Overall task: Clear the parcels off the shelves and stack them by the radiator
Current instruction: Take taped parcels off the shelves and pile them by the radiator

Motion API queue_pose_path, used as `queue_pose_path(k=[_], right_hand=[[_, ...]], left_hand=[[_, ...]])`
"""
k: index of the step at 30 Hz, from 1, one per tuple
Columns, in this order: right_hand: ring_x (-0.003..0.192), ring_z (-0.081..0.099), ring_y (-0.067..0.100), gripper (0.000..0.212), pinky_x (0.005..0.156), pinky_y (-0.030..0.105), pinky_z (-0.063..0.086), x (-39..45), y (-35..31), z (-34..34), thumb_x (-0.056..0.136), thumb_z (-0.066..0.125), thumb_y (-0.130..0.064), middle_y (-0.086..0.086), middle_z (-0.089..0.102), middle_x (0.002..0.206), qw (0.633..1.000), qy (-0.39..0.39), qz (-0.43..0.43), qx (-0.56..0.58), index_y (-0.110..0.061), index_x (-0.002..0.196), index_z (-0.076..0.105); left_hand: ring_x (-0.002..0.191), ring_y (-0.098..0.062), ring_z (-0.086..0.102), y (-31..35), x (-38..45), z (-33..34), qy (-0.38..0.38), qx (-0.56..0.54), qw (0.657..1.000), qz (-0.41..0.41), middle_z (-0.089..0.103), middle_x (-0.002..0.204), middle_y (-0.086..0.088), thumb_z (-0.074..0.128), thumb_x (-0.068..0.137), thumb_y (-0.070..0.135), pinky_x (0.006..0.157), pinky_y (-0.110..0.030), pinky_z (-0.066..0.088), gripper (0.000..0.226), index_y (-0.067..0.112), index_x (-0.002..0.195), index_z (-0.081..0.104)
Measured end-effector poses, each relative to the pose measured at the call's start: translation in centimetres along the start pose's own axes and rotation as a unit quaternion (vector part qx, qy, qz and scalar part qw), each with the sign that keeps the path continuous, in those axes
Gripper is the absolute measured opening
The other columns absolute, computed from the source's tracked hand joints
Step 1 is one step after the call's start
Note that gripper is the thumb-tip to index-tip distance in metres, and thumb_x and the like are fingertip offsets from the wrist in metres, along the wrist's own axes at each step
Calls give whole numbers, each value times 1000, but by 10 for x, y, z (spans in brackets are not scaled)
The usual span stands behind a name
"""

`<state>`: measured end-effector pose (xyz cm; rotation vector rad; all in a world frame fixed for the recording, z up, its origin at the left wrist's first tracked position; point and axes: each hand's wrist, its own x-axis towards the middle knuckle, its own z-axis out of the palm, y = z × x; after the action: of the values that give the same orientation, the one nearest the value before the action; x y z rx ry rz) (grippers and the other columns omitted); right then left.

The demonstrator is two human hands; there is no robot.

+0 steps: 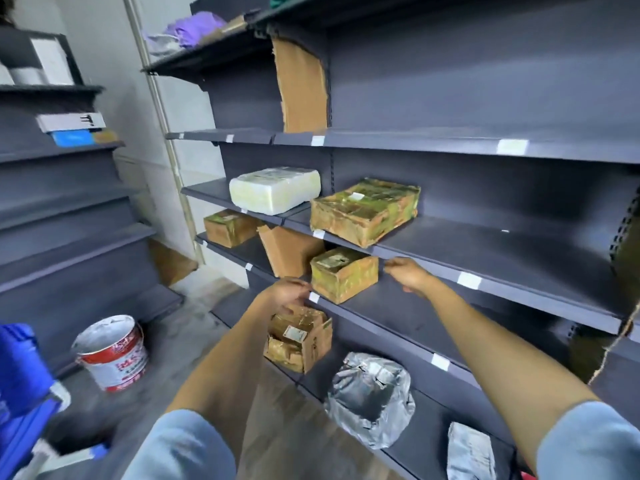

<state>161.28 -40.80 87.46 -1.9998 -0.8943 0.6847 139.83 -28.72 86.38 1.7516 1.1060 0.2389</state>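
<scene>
Squarely between both hands' loose, unclasped fingers, untouched, the taped parcel.

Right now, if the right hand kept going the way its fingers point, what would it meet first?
The right hand points left toward the small taped cardboard parcel on the same shelf. Its right side looks like the first contact, though depth is unclear and the fingertips may pass just in front of it.
</scene>
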Motion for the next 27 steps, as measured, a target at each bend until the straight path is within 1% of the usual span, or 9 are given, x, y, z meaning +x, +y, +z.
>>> queue_pose_path(k=[3,5,7,10,13,15,20,24,27], right_hand=[[107,46,24,39,70,23,42,52,-28,-8,100,36,-14,7,48,120,999,28,-1,-25,-5,136,45],[124,45,31,39,88,33,46,87,-40,-4,100,38,-18,9,47,139,999,50,4,-6,-4,137,44],[131,41,32,43,106,41,38,113,-44,5,100,40,-25,11,41,146,998,65,24,13,-4,138,41],[130,42,36,51,107,46,39,144,-38,20,98,42,-37,16,41,145,994,61,79,42,-3,137,41],[130,44,30,61,103,41,41,166,-30,29,94,43,-50,5,37,149,985,69,116,112,-14,142,34],[128,48,28,64,99,39,42,179,-31,32,91,44,-56,1,35,151,973,98,135,160,-18,142,35],[133,39,38,66,104,48,36,209,-41,49,92,32,-61,8,26,155,949,108,153,254,-24,147,28],[128,42,39,58,98,52,37,229,-48,76,92,39,-59,8,37,145,901,202,164,347,-30,141,31],[113,49,28,41,78,39,47,232,-52,88,95,44,-45,5,47,125,870,267,137,390,-26,131,40]], left_hand=[[83,-21,56,10,46,-28,20,-33,999,28,61,101,-13,42,99,8,66,-30,41,37,-2,133,48],[77,-18,53,10,82,-48,10,-46,999,26,55,94,-9,41,100,11,59,-27,38,33,1,130,51],[81,-19,54,11,111,-64,4,-59,998,12,55,98,-8,47,98,19,62,-27,40,24,8,116,57],[76,-14,53,19,158,-77,-41,-83,995,29,54,87,-4,61,83,34,60,-22,45,32,12,104,50],[117,-26,53,26,220,-79,-52,-79,995,43,52,130,-11,40,98,39,87,-32,41,47,9,136,41],[123,-25,49,37,259,-79,-64,-91,992,55,41,145,-7,36,99,43,90,-34,39,54,15,144,33],[138,-30,34,78,340,-88,46,-200,975,89,28,154,-8,43,94,50,111,-45,32,67,22,150,20],[137,-30,35,92,387,-81,-91,-233,968,22,34,150,-4,38,89,64,108,-50,34,71,19,144,33],[134,-30,37,86,402,-75,-134,-216,966,55,35,149,-3,45,87,60,100,-49,41,66,21,141,38]])
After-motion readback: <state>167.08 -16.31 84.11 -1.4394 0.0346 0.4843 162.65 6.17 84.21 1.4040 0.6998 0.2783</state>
